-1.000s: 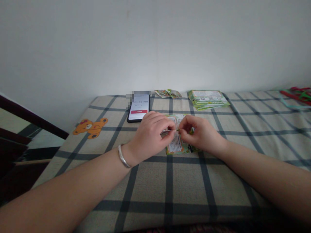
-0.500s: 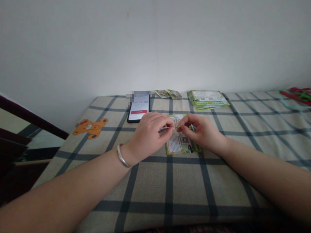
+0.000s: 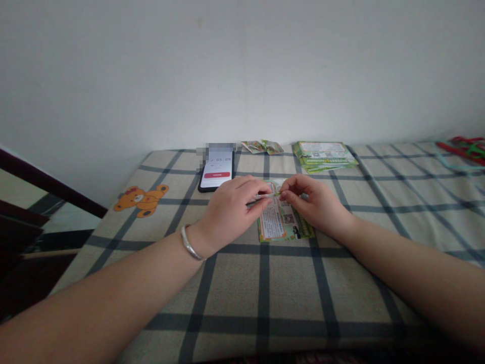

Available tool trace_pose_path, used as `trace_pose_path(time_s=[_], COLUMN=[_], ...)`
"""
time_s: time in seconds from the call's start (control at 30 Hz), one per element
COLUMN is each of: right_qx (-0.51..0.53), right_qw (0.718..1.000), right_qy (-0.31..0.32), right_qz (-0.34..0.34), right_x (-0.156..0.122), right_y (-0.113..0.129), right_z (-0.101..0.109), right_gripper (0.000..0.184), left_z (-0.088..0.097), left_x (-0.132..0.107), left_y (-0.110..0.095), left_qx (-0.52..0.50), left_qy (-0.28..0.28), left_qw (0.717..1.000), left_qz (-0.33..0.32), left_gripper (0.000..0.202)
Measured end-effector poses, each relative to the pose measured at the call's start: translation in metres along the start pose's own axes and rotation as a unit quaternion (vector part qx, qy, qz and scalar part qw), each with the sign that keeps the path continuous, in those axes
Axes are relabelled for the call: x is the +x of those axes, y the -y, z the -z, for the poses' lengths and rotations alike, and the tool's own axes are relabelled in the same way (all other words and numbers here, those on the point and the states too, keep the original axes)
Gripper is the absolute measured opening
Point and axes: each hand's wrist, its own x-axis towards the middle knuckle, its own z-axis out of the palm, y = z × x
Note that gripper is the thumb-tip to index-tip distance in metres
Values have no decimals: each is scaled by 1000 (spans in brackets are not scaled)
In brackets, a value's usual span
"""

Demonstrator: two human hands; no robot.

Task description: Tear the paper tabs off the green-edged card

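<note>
My left hand (image 3: pixel 231 210), with a silver bangle on its wrist, pinches one end of a small folded strip of printed paper (image 3: pixel 267 195). My right hand (image 3: pixel 312 202) pinches the other end, fingertips almost meeting the left hand's. Both hands hover just above a green and white leaflet (image 3: pixel 282 222) that lies flat on the checked cloth (image 3: pixel 265 293). The strip is mostly hidden by my fingers.
A phone (image 3: pixel 216 169) with a lit timer screen lies behind my left hand. A stack of green leaflets (image 3: pixel 324 154) sits at the back, with small folded paper pieces (image 3: pixel 262 146) beside it. Red and green cords (image 3: pixel 464 148) lie far right. The cloth's left edge drops off by a bear print (image 3: pixel 141 198).
Both hands have shifted slightly away from me along the leaflet, still pinching the strip, so more of the leaflet's near part shows now.
</note>
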Motion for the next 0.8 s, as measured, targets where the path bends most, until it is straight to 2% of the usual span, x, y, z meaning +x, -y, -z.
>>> trace_pose_path(time_s=[0.1, 0.2, 0.3, 0.47, 0.63, 0.7, 0.8], right_qx=[39, 98, 123, 142, 20, -32, -77], right_qw=[999, 994, 989, 986, 998, 999, 994], right_qy=[-19, -28, -42, -61, -62, -37, 20], right_qz=[-21, -47, -69, -64, -21, 6, 72], right_x=[0, 1, 3, 4, 0, -1, -2], right_y=[-6, -11, -14, -14, -7, -3, 3], right_z=[1, 1, 0, -1, 1, 1, 2], right_gripper=[4, 8, 10, 11, 8, 7, 12], left_z=[0, 0, 0, -2, -3, -3, -3], left_x=[0, 0, 1, -1, -3, -3, -3], left_y=[0, 2, 3, 4, 2, 1, 1], left_qx=[30, 75, 67, 13, -1, 6, 24], left_qy=[5, 22, 30, 15, 3, -4, -1], left_qw=[999, 995, 994, 995, 994, 994, 995], left_qz=[37, 66, 78, 93, 112, 110, 96], left_gripper=[16, 9, 7, 31, 52, 58, 53])
